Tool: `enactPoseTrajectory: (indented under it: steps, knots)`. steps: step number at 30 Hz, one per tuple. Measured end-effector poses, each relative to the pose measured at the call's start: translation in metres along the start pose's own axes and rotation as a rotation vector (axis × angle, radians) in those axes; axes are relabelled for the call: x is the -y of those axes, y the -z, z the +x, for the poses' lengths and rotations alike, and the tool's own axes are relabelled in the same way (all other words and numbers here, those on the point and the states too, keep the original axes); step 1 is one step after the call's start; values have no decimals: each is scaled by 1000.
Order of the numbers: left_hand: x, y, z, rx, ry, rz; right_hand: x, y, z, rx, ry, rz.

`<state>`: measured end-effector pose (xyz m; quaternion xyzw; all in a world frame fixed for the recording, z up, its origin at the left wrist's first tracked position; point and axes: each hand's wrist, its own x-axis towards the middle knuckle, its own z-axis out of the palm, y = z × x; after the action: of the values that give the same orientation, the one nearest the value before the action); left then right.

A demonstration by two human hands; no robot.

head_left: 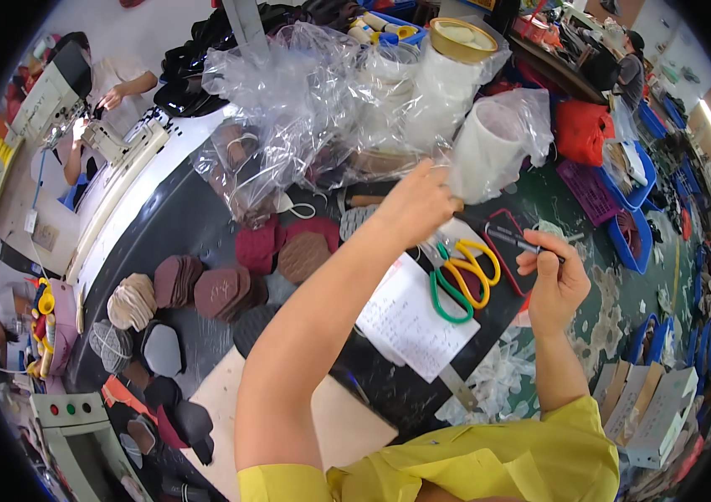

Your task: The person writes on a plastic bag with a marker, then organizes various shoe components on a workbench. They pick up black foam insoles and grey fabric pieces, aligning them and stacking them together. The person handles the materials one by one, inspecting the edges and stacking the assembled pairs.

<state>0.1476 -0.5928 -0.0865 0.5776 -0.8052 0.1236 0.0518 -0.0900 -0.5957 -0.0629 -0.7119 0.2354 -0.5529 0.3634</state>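
Note:
My right hand [558,280] is closed on a slim dark pen-like tool [510,237], which slants up and left toward my left hand. My left hand [418,205] is curled beside a white roll in clear plastic [489,142]; its fingers are partly hidden. A wooden handle [364,201] shows on the far side of that wrist, and I cannot tell whether my fingers hold it. Scissors with yellow handles [472,272] and scissors with green handles [447,303] lie on a written paper sheet [410,322]. Beyond them lies a red-edged flat dark object [508,251].
Stacks of maroon [221,293], beige [132,303] and grey fabric pieces [163,349] stand on the black table [205,201]. Crumpled clear plastic bags [305,92] crowd the back. A person works at a sewing machine [50,100] far left. Blue crates [630,243] sit at right.

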Motion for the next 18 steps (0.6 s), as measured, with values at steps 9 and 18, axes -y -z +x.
enactPoseTrajectory:
  steps: [9, 18]
  knots:
    - [169, -40, -75, 10, 949, 348, -64, -61, 62, 128, -105, -63]
    - [162, -65, -121, -272, 884, 66, -133, -275, 176, 399, 249, -251]
